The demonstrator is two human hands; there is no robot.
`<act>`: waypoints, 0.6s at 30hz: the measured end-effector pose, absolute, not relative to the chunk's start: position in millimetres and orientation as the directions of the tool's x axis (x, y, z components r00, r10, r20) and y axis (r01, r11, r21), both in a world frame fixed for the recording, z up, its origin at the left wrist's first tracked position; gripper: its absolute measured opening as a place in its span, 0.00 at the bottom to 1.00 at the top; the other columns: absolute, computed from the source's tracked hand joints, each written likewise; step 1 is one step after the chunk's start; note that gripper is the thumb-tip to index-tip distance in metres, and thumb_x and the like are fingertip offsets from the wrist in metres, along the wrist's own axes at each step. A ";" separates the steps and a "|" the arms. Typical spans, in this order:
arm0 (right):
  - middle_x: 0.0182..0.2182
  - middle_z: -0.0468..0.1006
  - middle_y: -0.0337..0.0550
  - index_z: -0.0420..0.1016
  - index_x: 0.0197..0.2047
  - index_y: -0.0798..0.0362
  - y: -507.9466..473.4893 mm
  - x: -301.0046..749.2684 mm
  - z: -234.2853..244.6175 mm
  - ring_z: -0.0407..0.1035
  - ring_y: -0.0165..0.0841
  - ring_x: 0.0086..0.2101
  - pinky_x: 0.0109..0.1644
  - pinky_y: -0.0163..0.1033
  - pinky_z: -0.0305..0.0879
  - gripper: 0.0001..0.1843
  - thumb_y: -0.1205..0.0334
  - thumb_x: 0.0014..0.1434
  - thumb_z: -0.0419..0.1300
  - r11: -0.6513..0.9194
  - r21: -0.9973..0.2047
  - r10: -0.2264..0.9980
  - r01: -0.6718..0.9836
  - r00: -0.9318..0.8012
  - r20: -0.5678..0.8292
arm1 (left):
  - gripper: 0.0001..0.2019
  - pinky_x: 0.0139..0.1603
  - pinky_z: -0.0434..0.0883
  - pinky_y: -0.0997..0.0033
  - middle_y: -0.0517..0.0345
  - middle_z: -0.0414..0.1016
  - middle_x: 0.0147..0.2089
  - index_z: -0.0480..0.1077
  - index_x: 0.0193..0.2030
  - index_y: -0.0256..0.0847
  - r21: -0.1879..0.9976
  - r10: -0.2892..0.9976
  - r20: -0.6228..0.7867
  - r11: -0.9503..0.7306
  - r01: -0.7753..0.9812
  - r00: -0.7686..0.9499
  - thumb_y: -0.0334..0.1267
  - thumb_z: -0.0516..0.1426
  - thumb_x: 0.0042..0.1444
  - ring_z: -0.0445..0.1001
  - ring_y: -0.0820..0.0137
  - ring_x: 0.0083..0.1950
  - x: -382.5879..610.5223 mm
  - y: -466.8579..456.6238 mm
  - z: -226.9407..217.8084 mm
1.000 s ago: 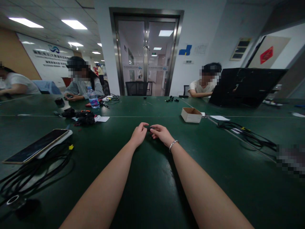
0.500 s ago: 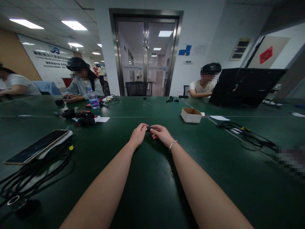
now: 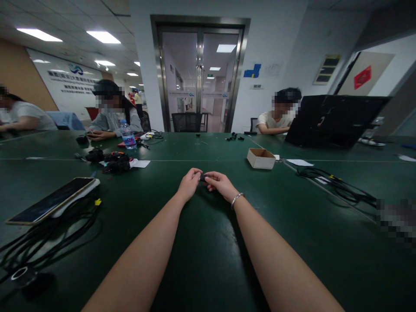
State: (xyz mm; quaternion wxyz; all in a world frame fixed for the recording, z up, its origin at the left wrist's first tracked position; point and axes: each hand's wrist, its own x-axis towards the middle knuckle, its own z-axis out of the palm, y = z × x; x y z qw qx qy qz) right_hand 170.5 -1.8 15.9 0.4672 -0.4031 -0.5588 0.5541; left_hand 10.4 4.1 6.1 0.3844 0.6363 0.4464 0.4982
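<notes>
Both my arms stretch out over a dark green table (image 3: pixel 208 242). My left hand (image 3: pixel 189 185) and my right hand (image 3: pixel 220 184) meet at the middle of the table, fingers curled. Between their fingertips they pinch a small black part (image 3: pixel 203 177), mostly hidden by the fingers. A thin bracelet (image 3: pixel 236 199) circles my right wrist.
A small open cardboard box (image 3: pixel 261 157) stands beyond my right hand. A phone (image 3: pixel 52 201) on a white stand and black cables (image 3: pixel 42 236) lie at the left. Black parts (image 3: pixel 113 160) and a water bottle (image 3: pixel 128 135) sit further back. Black cables (image 3: pixel 338 184) and a laptop (image 3: pixel 334 119) are at the right. Other people sit across the table.
My hands stay together on the small black part; the fingers shift only slightly. The view has tilted a little.
</notes>
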 end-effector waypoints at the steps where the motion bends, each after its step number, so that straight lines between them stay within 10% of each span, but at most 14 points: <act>1: 0.25 0.77 0.38 0.74 0.41 0.57 -1.9 170.6 16.0 0.68 0.22 0.20 0.23 0.26 0.68 0.09 0.69 0.55 0.64 0.061 -0.996 0.968 -0.066 -0.238 0.075 | 0.12 0.27 0.59 0.74 0.64 0.62 0.24 0.68 0.42 0.41 0.935 0.952 0.286 -0.301 0.185 0.106 0.44 0.50 0.59 0.62 0.73 0.25 10.2 4.3 5.9; 18: 0.24 0.76 0.37 0.72 0.42 0.57 0.7 171.0 14.3 0.68 0.22 0.20 0.22 0.26 0.69 0.10 0.70 0.55 0.64 0.059 -0.996 0.974 -0.072 -0.216 0.073 | 0.12 0.28 0.60 0.75 0.63 0.64 0.25 0.70 0.41 0.41 0.916 0.950 0.294 -0.311 0.253 0.103 0.43 0.49 0.59 0.64 0.73 0.27 9.9 4.0 4.8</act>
